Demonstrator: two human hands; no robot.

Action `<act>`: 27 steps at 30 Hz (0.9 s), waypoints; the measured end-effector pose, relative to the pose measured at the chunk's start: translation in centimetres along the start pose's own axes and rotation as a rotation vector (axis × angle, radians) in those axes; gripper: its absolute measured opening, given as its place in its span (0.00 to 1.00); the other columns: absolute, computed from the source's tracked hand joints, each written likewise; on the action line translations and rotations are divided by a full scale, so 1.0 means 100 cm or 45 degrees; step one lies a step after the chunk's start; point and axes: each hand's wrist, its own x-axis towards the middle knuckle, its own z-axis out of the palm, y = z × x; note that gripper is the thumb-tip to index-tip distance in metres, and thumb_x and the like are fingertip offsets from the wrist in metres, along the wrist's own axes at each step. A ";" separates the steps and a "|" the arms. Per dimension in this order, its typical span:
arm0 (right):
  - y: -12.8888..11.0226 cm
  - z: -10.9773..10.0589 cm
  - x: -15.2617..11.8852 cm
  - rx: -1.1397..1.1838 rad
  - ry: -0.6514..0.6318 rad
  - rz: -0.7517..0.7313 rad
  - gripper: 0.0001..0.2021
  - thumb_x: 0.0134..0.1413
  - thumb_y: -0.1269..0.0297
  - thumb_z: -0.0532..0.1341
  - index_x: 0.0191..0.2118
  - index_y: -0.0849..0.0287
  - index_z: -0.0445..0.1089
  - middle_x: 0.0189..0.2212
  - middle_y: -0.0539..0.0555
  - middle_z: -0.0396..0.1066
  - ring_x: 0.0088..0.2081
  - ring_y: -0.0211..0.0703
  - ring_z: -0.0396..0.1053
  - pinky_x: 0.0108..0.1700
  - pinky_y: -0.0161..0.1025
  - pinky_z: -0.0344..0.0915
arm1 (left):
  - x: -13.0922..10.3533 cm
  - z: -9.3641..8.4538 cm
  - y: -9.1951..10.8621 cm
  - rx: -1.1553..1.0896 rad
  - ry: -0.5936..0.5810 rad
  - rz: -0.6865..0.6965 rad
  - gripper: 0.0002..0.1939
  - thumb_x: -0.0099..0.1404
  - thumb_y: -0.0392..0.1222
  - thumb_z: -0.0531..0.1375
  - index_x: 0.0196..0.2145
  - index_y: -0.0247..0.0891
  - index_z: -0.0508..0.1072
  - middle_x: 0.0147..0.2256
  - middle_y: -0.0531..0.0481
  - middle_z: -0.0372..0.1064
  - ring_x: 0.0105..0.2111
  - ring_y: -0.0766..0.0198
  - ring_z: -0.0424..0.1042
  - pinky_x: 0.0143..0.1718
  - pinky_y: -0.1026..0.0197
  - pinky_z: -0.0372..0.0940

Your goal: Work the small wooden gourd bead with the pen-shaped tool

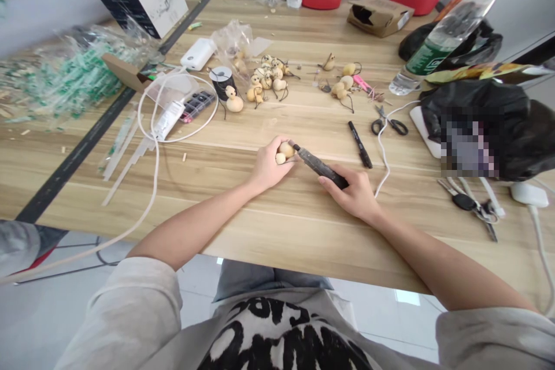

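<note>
A small tan gourd [287, 151] with a larger and a smaller bulb sits in the curled fingers of my left hand [269, 166], just above the wooden table. My right hand [353, 189] is wrapped round a dark, stick-shaped hand tool [318, 163] that slants up to the left. Its brownish tip is at the larger bulb; whether it touches, I cannot tell. Beyond my hands lies a cluster of little gourds [266, 78] with black cords and painted marks. One gourd figure [234, 101] stands apart, beside a spool of black thread [222, 82].
A black marker [359, 144] and scissors [389, 122] lie right of my hands. Further right are keys [470, 202], a black bag [520, 127] and a bottle [437, 46]. A white cable [154, 185] loops on the left, near clear sticks [125, 170] and green-white packets [82, 75].
</note>
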 end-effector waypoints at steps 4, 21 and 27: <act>-0.002 0.000 -0.001 0.002 -0.027 -0.031 0.14 0.56 0.57 0.58 0.40 0.61 0.73 0.23 0.51 0.70 0.23 0.38 0.64 0.28 0.35 0.60 | 0.000 0.000 0.000 -0.026 -0.013 0.016 0.13 0.52 0.35 0.64 0.36 0.37 0.69 0.34 0.52 0.73 0.32 0.69 0.70 0.36 0.66 0.63; 0.000 0.002 -0.001 -0.041 0.008 0.034 0.15 0.56 0.53 0.57 0.38 0.60 0.73 0.21 0.51 0.69 0.23 0.40 0.64 0.28 0.36 0.61 | -0.001 0.001 -0.002 -0.266 -0.119 -0.098 0.05 0.64 0.39 0.53 0.38 0.37 0.65 0.25 0.53 0.72 0.25 0.70 0.71 0.30 0.67 0.64; 0.001 0.001 0.000 0.012 0.072 0.062 0.17 0.56 0.52 0.58 0.38 0.63 0.74 0.24 0.53 0.71 0.26 0.41 0.66 0.29 0.36 0.61 | 0.001 0.002 -0.002 -0.301 -0.015 -0.237 0.11 0.67 0.48 0.51 0.38 0.39 0.66 0.19 0.58 0.65 0.15 0.73 0.62 0.19 0.70 0.56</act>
